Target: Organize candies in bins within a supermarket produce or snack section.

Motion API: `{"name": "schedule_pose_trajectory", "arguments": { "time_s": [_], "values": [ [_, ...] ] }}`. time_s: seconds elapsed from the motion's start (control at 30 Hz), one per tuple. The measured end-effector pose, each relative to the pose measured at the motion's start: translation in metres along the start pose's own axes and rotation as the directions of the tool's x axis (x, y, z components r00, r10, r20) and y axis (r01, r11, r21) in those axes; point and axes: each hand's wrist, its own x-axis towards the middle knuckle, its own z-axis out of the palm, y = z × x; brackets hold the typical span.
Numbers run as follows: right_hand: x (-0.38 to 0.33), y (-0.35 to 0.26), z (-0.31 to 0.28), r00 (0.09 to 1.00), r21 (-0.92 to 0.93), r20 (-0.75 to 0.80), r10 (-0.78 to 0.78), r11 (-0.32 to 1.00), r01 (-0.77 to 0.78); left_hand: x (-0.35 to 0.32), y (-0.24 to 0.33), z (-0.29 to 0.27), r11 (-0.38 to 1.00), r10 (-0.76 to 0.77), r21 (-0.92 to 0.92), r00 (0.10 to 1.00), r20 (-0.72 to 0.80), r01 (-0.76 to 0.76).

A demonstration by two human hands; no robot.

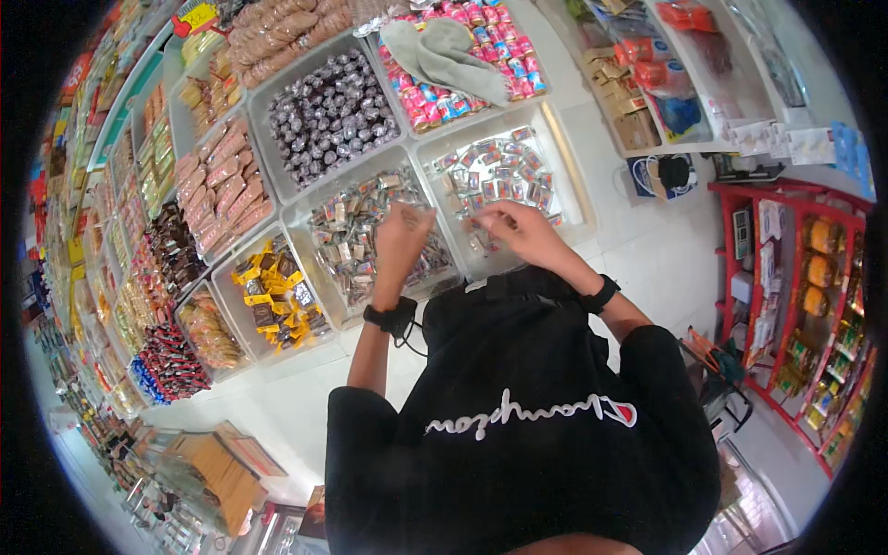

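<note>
My left hand (404,242) hangs over a clear plastic bin (312,262) of small wrapped candies (357,252). Its fingers are curled together toward the right, and whatever they pinch is too small to make out. Over the adjoining bin (572,205) on the right, my right hand (523,231) reaches in from the near side. Its bent fingers are apart and point left, with nothing visible in them. Similar wrapped candies (507,172) lie loosely in that bin, with its white bottom showing between them. Both wrists wear black bands.
Beyond are bins of dark foil-wrapped balls (331,116) and pink-and-blue sweets topped by a grey-green cloth (442,54). Yellow-wrapped sweets (277,296) fill a bin at left. A red shelf rack (786,305) stands to the right, and white floor tiles (638,250) separate it from the bins.
</note>
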Motion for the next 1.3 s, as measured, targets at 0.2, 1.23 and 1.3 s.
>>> {"name": "schedule_pose_trajectory", "arguments": {
  "time_s": [0.2, 1.23, 1.3],
  "values": [
    [0.035, 0.026, 0.024, 0.991, 0.081, 0.097, 0.097, 0.991, -0.105, -0.025, 0.029, 0.023, 0.981, 0.025, -0.194, 0.983, 0.180, 0.011],
    [0.103, 0.134, 0.044, 0.967, -0.334, -0.237, 0.092, 0.927, -0.170, -0.012, -0.104, 0.012, 0.862, 0.166, 0.500, 0.980, -0.114, -0.088],
    [0.100, 0.127, 0.040, 0.962, -0.365, -0.242, 0.130, 0.906, -0.214, -0.015, -0.099, 0.010, 0.857, 0.136, 0.510, 0.988, -0.072, -0.081]
  ]
}}
